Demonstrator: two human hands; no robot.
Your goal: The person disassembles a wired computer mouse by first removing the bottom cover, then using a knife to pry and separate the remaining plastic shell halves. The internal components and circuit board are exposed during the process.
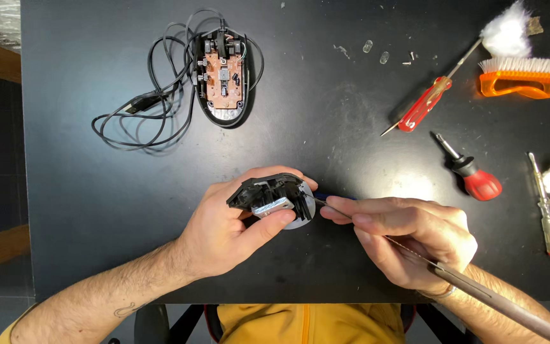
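Black matte table top [97,210] here, a bit dusty and scuffed, with wooden flooring showing off to the left edge.

Left hand [230,223] is wrapped around a black plastic mouse top shell [274,197], inside facing up, thumb pressed across its silvery lower part and the fingers curled behind it. It's held just above the table, front and centre, close to the body. Right hand [408,236] is pinched shut on a long thin metal tool with a dark handle [453,274], fingertips bunched near the front of the shaft. The tip is right at the shell's right edge; can't tell if it's actually touching.

Further back on the table sits the open black mouse base with its bare brown circuit board [223,79], and its black cable [144,111] in a loose tangle to the left of it.

Over on the right, well apart from the hands: a red translucent-handled screwdriver [424,102], a stubby red and black screwdriver [472,175], another slim one with a clear and red handle [547,213], an orange brush with white bristles [522,76], two tufts of white cotton wool [507,32], and a few tiny screws [410,60] near some small clear bits.
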